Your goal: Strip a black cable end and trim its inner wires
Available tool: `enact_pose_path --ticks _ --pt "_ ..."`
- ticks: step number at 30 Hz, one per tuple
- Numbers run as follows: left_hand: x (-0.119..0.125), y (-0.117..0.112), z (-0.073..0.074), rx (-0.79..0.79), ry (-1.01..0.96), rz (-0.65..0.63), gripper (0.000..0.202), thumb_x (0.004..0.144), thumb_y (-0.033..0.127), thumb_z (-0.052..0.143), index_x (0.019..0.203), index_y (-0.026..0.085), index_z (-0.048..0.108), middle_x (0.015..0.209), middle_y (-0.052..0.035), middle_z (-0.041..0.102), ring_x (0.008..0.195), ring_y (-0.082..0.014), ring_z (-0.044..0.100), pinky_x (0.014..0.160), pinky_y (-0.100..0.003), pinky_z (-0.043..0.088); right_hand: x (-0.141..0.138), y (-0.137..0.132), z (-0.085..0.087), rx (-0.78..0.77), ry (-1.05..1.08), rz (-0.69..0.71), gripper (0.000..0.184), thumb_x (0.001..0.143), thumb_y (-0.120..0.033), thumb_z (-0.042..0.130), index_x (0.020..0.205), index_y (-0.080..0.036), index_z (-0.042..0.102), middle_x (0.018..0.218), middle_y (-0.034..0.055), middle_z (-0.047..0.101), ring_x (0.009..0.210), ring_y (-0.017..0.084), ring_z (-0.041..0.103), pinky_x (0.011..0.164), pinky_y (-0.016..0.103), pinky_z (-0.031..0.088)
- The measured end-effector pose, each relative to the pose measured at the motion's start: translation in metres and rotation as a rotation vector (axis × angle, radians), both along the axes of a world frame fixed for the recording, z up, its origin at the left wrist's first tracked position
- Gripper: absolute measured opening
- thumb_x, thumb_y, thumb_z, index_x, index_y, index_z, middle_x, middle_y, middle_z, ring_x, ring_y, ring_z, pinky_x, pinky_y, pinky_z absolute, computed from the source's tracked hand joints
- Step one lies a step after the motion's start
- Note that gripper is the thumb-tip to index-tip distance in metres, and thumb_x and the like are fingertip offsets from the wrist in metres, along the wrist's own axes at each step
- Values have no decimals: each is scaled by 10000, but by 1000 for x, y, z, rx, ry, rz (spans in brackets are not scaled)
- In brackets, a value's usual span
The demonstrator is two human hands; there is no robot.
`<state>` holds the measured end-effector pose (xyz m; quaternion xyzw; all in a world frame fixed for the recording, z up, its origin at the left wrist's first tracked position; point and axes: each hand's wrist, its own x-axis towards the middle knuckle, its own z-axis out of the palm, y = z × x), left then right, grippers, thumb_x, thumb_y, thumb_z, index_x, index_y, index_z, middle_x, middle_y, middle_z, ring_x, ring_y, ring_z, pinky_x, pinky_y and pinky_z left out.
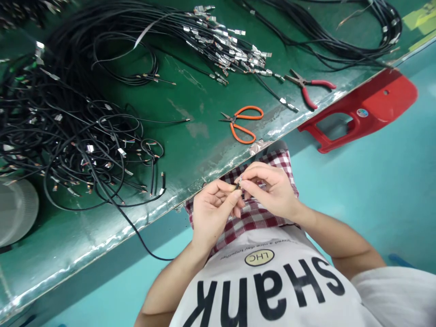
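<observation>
Left hand and right hand together, pinching a small cable end just off the edge of the green workbench, over a checked cloth. It could slip free or fray if the pinch loosens. Fingers hide its tip, so its exact state is hard to make out.

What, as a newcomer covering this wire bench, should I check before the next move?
Black wire end firmly between the left hand and right hand fingers: ok.
Small metal piece seated on that wire end: cannot tell, fingers hide it.
Orange-handled scissors lying on the green bench near the hands: ok.
Red-handled pliers lying on the bench, not over its edge: ok.
Black cable drooping over the bench edge: not ok, it could snag.
</observation>
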<state>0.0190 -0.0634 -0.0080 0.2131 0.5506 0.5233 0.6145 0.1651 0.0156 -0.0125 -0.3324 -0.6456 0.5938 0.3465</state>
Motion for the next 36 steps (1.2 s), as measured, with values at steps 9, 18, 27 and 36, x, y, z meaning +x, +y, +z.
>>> enact_pose_path --ticks 9,18,27,36 --pt "2 -1 -3 6 5 2 192 850 264 736 838 165 573 631 0 677 444 -87 572 440 -180 456 0 -3 -3 66 -49 17 123 962 -160 540 986 -179 659 930 53 632 852 147 633 723 281 568" --pt "2 -2 -2 -2 16 17 212 844 276 743 830 170 560 616 4 671 433 -93 569 435 -188 465 -1 -4 -6 -42 29 -4 64 920 -222 639 940 -174 676 928 49 651 711 111 628 613 240 573" --pt "2 -2 0 11 -15 -27 193 875 290 708 819 158 579 626 -2 667 441 -82 563 446 -179 450 1 -1 -6 22 -7 18 91 939 -182 587 950 -169 677 913 50 641 738 115 618 604 228 555" --pt "-1 1 -4 28 -71 -41 172 892 264 688 824 165 564 610 9 657 425 -84 550 426 -175 434 0 1 -7 -34 17 5 71 908 -221 660 938 -168 697 907 44 648 716 103 611 599 223 535"
